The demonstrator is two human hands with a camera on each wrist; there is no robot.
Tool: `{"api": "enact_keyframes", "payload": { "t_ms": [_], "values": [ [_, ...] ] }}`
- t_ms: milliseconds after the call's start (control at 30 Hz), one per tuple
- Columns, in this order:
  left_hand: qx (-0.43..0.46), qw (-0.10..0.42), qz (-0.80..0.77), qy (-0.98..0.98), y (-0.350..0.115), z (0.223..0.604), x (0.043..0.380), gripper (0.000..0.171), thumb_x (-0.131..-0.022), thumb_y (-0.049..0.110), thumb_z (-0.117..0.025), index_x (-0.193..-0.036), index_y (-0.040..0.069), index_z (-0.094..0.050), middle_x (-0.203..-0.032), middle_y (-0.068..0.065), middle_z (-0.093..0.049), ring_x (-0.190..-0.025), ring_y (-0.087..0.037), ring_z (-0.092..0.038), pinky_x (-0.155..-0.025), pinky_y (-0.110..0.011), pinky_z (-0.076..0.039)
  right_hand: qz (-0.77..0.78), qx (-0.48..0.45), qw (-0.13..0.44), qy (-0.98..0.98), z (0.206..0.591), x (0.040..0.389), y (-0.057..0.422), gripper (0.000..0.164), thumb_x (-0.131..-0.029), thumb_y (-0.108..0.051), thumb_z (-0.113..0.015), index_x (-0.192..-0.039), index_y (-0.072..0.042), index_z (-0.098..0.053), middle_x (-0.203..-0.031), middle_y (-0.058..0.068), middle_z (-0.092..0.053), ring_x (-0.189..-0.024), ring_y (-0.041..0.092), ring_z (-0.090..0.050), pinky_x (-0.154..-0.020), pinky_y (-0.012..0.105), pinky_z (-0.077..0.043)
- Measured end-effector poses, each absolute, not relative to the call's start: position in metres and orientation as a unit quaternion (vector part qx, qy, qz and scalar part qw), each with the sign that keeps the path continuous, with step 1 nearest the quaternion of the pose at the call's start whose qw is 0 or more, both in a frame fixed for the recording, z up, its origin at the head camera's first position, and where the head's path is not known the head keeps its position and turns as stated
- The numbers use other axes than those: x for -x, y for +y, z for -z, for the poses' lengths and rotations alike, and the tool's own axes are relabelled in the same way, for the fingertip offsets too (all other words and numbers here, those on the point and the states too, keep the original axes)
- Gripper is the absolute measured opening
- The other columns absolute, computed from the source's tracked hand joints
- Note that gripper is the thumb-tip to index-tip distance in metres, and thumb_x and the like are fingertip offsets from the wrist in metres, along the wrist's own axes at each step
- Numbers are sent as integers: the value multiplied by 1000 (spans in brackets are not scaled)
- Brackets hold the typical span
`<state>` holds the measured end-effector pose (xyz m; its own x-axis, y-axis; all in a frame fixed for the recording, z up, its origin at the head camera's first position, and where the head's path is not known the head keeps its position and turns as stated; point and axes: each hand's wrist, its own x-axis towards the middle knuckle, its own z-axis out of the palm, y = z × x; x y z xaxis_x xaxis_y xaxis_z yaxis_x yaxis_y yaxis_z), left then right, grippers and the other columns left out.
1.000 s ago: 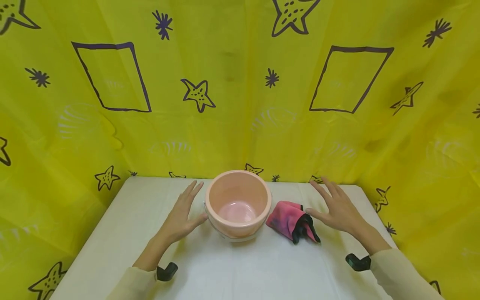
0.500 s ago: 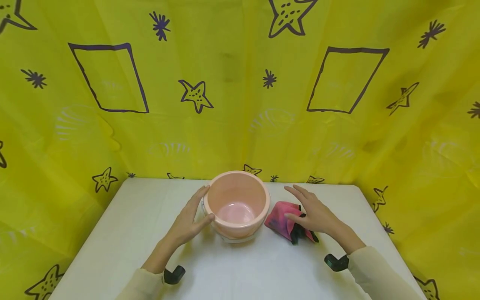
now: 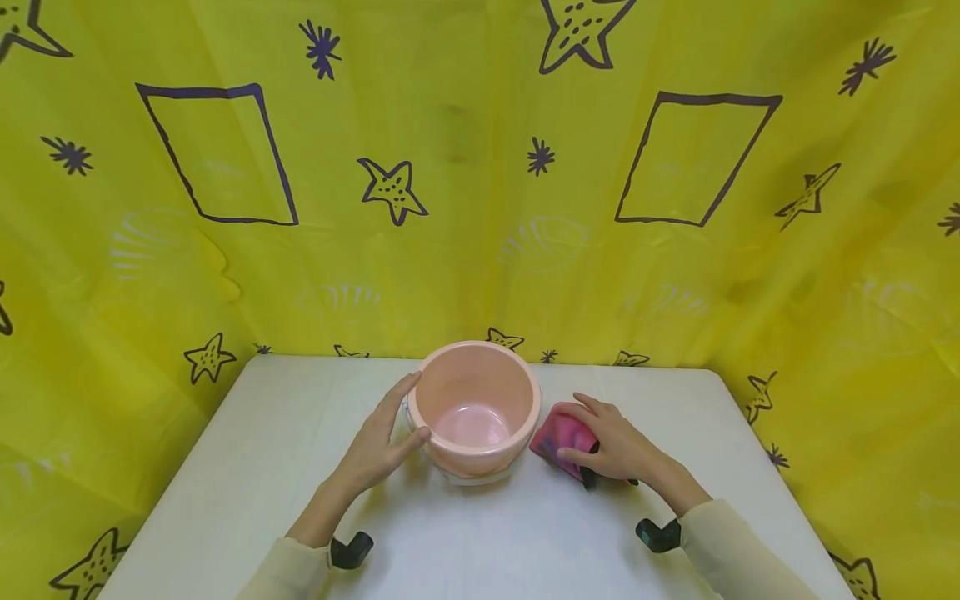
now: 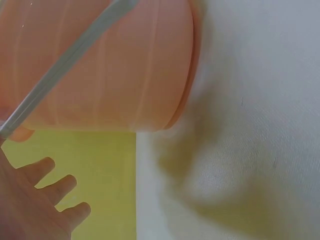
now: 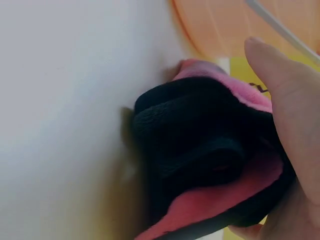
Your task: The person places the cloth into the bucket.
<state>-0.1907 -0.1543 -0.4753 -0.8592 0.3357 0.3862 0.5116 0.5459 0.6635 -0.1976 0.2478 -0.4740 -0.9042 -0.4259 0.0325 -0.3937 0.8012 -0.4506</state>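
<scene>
A pale pink bucket [image 3: 474, 450] with a grey handle [image 4: 65, 65] stands upright on the white table, and its visible inside holds nothing. My left hand [image 3: 375, 446] is at the bucket's left rim, thumb and fingers spread and fairly straight. Three of its fingers [image 4: 59, 189] show apart from the bucket in the left wrist view. Right of the bucket lies a crumpled pink cloth [image 3: 558, 437] with black edging [image 5: 185, 125]. My right hand [image 3: 618, 442] grips it from above, thumb on the near side and fingers over the far side, covering much of the cloth.
A white table [image 3: 480, 550] carries the bucket and cloth. Yellow curtain [image 3: 465, 250] with starfish drawings hangs behind and at both sides. Dark wrist devices [image 3: 351, 550] are worn on both wrists, below beige sleeves.
My right hand has moved left and down onto the cloth and gathered it. My left hand has moved right to the bucket's rim. The bucket has stayed in place.
</scene>
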Motion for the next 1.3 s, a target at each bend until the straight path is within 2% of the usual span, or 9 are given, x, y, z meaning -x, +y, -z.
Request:
{"api": "enact_keyframes", "payload": {
  "t_ms": [167,300,367,500,633,767,867,967,1300],
  "values": [
    [243,108,416,-869,-155,477,191,78,-91,40,-65,-155,28,-22,-159,7,-25,-144,-25,-27,-109,-61,-28,214,198,41,956,481,196,250,82,-76,-69,-67,-147,-38,-41,-157,17,-25,-135,44,-33,-93,69,-41],
    [249,110,420,-865,-155,477,192,78,-90,39,-65,-155,27,-23,-159,7,-26,-144,-24,-28,-110,-61,-28,213,190,54,957,488,197,254,90,-72,-66,-74,-149,-38,-36,-157,21,-23,-134,49,-33,-90,73,-40],
    [249,109,421,-865,-155,477,192,78,-90,40,-65,-155,28,-23,-158,7,-26,-144,-24,-28,-110,-60,-28,221,187,66,955,491,197,255,93,-71,-63,-76,-150,-39,-34,-156,23,-25,-132,50,-35,-88,72,-41],
    [250,109,421,-865,-155,478,192,78,-91,39,-66,-155,27,-23,-158,8,-26,-144,-24,-29,-109,-61,-29,214,187,72,956,497,199,257,95,-69,-62,-79,-150,-40,-32,-147,19,-39,-123,40,-44,-85,63,-47],
    [250,110,422,-864,-155,478,193,78,-91,38,-66,-155,27,-23,-158,9,-26,-144,-22,-28,-111,-58,-28,185,194,55,962,498,201,258,95,-69,-60,-80,-150,-40,-34,-134,11,-51,-108,29,-47,-79,52,-50],
    [251,112,422,-864,-155,478,193,77,-91,38,-66,-155,27,-24,-158,9,-26,-144,-21,-28,-111,-57,-28,155,211,28,965,499,202,260,91,-70,-58,-80,-149,-41,-36,-115,7,-59,-99,25,-48,-74,43,-48],
    [251,113,422,-864,-156,479,194,77,-91,38,-66,-155,27,-24,-158,9,-27,-144,-21,-29,-111,-57,-28,149,222,20,963,499,203,260,88,-72,-56,-80,-148,-41,-37,-101,2,-57,-91,22,-47,-69,36,-44],
    [251,113,423,-863,-156,479,194,77,-91,38,-66,-155,27,-25,-158,9,-27,-143,-21,-29,-111,-57,-29,160,224,32,961,498,203,259,87,-74,-51,-81,-148,-42,-37,-93,-1,-53,-84,19,-45,-64,31,-41],
    [252,113,425,-862,-156,480,193,77,-91,37,-67,-155,28,-24,-157,11,-27,-143,-19,-29,-111,-56,-29,208,224,44,951,495,203,258,78,-76,-33,-82,-144,-39,-45,-83,-4,-48,-72,14,-45,-62,30,-40]
  ]
}}
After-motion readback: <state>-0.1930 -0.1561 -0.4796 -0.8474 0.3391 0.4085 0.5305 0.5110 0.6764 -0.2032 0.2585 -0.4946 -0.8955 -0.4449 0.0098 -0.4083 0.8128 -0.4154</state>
